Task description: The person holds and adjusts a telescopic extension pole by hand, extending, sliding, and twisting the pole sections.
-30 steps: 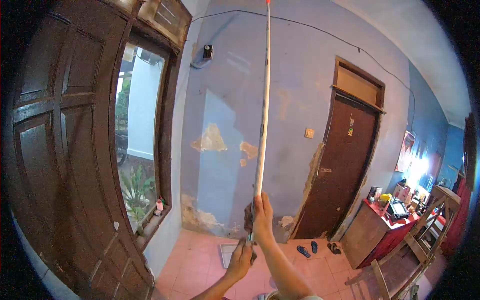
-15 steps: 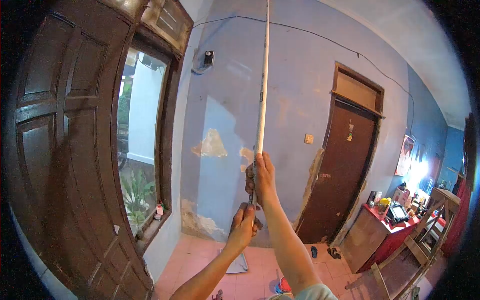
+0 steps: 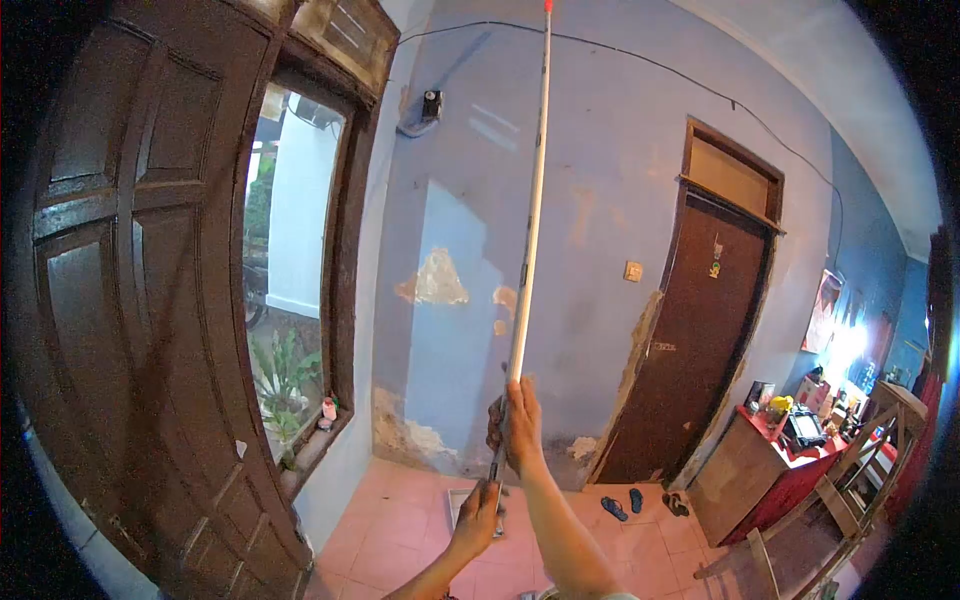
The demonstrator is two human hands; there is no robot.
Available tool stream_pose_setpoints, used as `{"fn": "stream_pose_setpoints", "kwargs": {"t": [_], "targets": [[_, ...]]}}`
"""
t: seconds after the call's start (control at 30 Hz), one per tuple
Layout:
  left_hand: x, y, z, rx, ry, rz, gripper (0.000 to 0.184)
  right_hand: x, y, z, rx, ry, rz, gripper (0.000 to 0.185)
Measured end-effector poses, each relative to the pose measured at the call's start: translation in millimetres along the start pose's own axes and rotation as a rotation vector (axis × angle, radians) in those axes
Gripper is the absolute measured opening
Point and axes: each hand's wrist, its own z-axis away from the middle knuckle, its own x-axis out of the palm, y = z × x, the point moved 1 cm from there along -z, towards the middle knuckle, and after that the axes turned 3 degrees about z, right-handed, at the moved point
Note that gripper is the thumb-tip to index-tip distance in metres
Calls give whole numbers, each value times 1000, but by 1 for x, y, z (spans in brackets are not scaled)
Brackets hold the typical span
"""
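A long pale pole (image 3: 537,190) rises from my hands in front of the blue wall, with a red tip at the top edge of the view. Wrapped round its lower part is my right hand (image 3: 522,425). Below it, my left hand (image 3: 478,520) grips the pole's dark, thin bottom end. Behind the left hand, a pale tray (image 3: 457,500) lies on the pink tiled floor, partly hidden.
A dark wooden door (image 3: 130,300) and a window stand at the left. Ahead are a brown door (image 3: 690,340) and sandals (image 3: 614,509) on the floor. A cluttered red-topped cabinet (image 3: 760,470) and a wooden frame (image 3: 850,500) are at the right.
Over the last half second both hands have come down with the pole, after rising before that. The red tip shows again at the top, and the view has shifted slightly.
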Motion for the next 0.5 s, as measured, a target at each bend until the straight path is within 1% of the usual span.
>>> {"fn": "stream_pose_setpoints", "kwargs": {"t": [0.03,0.1,0.13,0.2,0.3,0.33,0.37,0.4,0.43,0.47,0.5], "targets": [[-4,-12,8,-6,-1,-2,43,-3,7,2,23,15,-16,27],[-11,-34,25,177,-16,-193,42,-4,14,11,42,18,-11,27],[-14,-40,33,173,-15,-194,42,-6,20,15,30,19,11,27],[-19,-56,51,-70,-12,-47,39,-10,35,25,22,19,34,27],[-35,-123,58,-42,-18,-4,40,-16,62,46,35,-19,-27,29],[-36,-134,66,-77,6,39,38,-18,71,54,32,-10,-20,30],[-40,-171,70,-79,7,39,38,-20,81,61,29,1,-14,31],[-47,-227,70,-104,68,-106,38,-23,89,68,31,0,-14,31],[-51,-255,69,-130,127,-251,38,-26,98,76,76,5,-41,32],[-50,-234,80,-131,126,-251,38,-28,107,84,120,11,-68,33],[-49,-210,99,-96,91,-166,36,-32,119,92,119,13,-67,33]]}}
